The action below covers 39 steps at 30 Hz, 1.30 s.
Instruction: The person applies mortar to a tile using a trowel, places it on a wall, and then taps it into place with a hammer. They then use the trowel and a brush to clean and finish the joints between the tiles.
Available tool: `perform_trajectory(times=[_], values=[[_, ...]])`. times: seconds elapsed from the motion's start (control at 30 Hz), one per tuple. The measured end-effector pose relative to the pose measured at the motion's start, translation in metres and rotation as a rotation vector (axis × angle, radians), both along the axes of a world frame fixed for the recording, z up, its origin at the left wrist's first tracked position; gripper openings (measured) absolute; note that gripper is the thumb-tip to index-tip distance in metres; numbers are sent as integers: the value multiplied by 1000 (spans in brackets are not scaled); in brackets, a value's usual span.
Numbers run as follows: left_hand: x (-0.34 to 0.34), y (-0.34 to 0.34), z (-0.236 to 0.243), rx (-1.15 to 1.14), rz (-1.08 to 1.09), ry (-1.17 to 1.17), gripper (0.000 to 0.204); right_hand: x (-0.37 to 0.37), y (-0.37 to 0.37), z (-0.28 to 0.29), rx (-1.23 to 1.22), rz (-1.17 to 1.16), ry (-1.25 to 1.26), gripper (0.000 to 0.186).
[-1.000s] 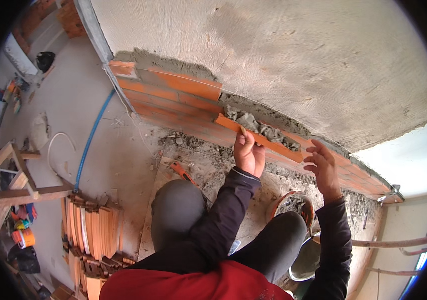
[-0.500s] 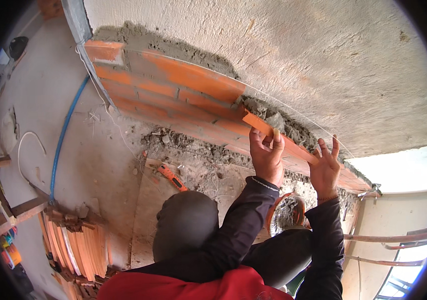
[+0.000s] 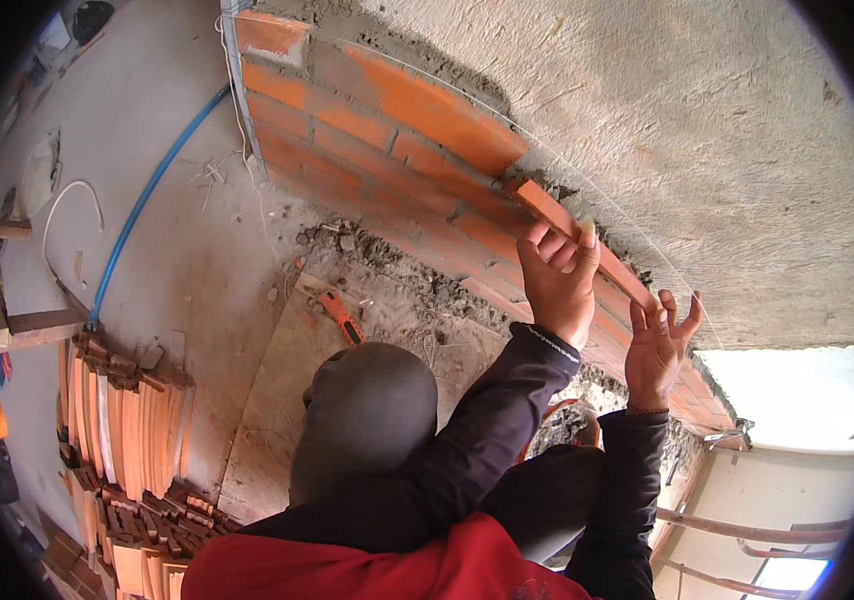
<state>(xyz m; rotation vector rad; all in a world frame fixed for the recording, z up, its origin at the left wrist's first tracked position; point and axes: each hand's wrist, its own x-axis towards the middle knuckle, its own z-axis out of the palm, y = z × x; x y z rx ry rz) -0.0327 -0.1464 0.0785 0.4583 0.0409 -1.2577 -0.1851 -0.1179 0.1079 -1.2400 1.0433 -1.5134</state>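
Observation:
A thin orange brick tile [image 3: 619,274] spans both my hands along the top course of the tiled wall [image 3: 397,155]. My left hand [image 3: 559,280] grips it near its left end, thumb on the upper edge and fingers underneath. At the other end, my right hand [image 3: 657,350] pinches the tile, with some fingers raised. Grey mortar [image 3: 569,196] shows behind the tile, mostly covered by it. A taut white string [image 3: 615,212] runs just above the tile's upper edge, close to my right fingertips.
An orange-and-black hand tool [image 3: 341,318] lies on the floor board, left of my knee. Beyond my forearms stands a bucket [image 3: 569,425], partly hidden. Stacked thin bricks [image 3: 137,430], a wooden frame [image 3: 22,330] and a blue hose [image 3: 150,195] are at the left.
The tile has moved in against the mortar, covering more of it. Both hands still hold it. The whole view has shifted, showing more of the stacked bricks.

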Motion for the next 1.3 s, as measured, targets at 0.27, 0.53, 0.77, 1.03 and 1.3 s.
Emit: perform_trajectory(times=[0.27,0.53,0.77,1.03,1.3], values=[[-8,-15,0,44,-17,-104,78,5,-5,-2,-21,-74,19,67],[-11,-23,-5,108,-20,-162,77,3,-10,-10,-23,-112,9,59],[-19,-31,-7,158,63,-260,79,10,-11,-9,-29,-153,35,67],[-25,-33,-16,180,180,-473,83,18,-17,-12,-29,-253,33,63],[-38,-32,-24,257,392,-815,90,25,-22,-14,-45,-329,27,58]])
